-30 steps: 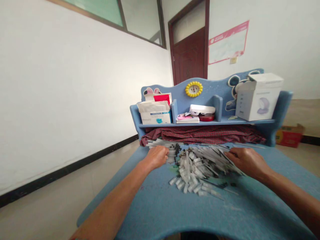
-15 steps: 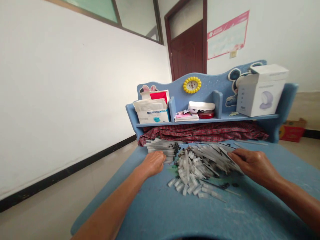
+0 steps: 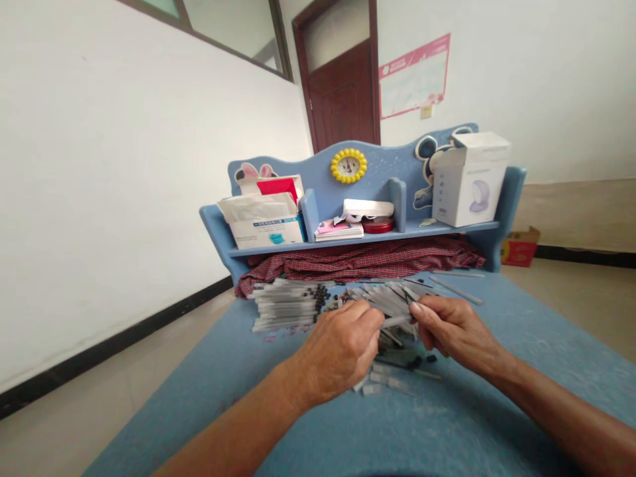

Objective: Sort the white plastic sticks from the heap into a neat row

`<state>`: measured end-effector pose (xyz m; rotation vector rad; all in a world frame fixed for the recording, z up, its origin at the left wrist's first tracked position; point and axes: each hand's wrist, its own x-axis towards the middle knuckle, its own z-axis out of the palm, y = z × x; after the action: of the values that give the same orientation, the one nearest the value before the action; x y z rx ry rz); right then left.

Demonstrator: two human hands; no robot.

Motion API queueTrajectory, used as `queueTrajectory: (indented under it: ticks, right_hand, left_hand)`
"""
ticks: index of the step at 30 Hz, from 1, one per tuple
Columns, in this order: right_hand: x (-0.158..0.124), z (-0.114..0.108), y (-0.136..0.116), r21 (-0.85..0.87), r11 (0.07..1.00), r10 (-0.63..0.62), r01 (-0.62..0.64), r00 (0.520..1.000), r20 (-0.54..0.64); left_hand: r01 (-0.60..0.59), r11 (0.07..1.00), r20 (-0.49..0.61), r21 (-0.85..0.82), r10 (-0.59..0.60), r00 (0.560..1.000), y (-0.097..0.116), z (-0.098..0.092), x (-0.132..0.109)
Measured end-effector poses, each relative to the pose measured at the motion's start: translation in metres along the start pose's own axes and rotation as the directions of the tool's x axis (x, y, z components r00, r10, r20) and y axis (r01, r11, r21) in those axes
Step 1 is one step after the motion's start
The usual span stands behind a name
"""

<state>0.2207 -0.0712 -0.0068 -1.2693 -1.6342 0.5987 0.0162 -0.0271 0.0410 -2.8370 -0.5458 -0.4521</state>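
Tube (image 3: 396,322), clear plastic and slender, sits between our two hands above the loose pile (image 3: 392,301) of the same clear tubes at the middle of the blue desk (image 3: 462,424). Our left hand (image 3: 342,351) has its fingers curled and pressed onto one end of the tube, and our right hand (image 3: 450,328) pinches the other end with thumb and forefinger; both hands meet just over the near edge of the pile. Both forearms reach in from the near corners, wrists low over the desk, backs of the hands turned up toward us.

Just left of the pile lies a neat bundle (image 3: 285,305) of tubes set side by side, their dark tips pointing toward the heap. A few short clear pieces and small black caps (image 3: 415,362) lie on the desk below our hands.

Behind the pile, a red checked cloth (image 3: 358,262) is stuffed under a blue shelf (image 3: 348,238). On the shelf stand a white and teal box (image 3: 265,228) with blue print too small for us to read, a stack of pink booklets (image 3: 339,230), a red tin (image 3: 377,225) and a white carton (image 3: 470,179) with a rounded picture on its side. A yellow flower-shaped clock (image 3: 348,165) is set in the shelf's back board. On the wall, a pink-edged poster (image 3: 415,76) hangs beside a dark door (image 3: 342,99); its writing is illegible.
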Motion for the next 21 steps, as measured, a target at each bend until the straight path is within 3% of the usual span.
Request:
queueTrajectory:
  ticks: [6,12,21]
  right_hand:
    - [0.000,-0.002,0.006,0.145,0.977,0.138,-0.155,0.984,0.115]
    - [-0.002,0.000,0.010,0.252,0.951,0.124,-0.177,0.969,0.212]
    - [-0.002,-0.001,0.010,0.178,0.963,0.157,-0.203,0.957,0.243]
  left_hand:
    - [0.001,1.000,-0.041,0.002,-0.001,0.999,-0.002,0.020,-0.004]
    - [-0.036,0.999,-0.108,-0.040,0.032,0.994,-0.004,0.030,-0.014]
    - [-0.042,0.998,-0.145,-0.044,0.035,0.989,-0.005,0.033,-0.016]
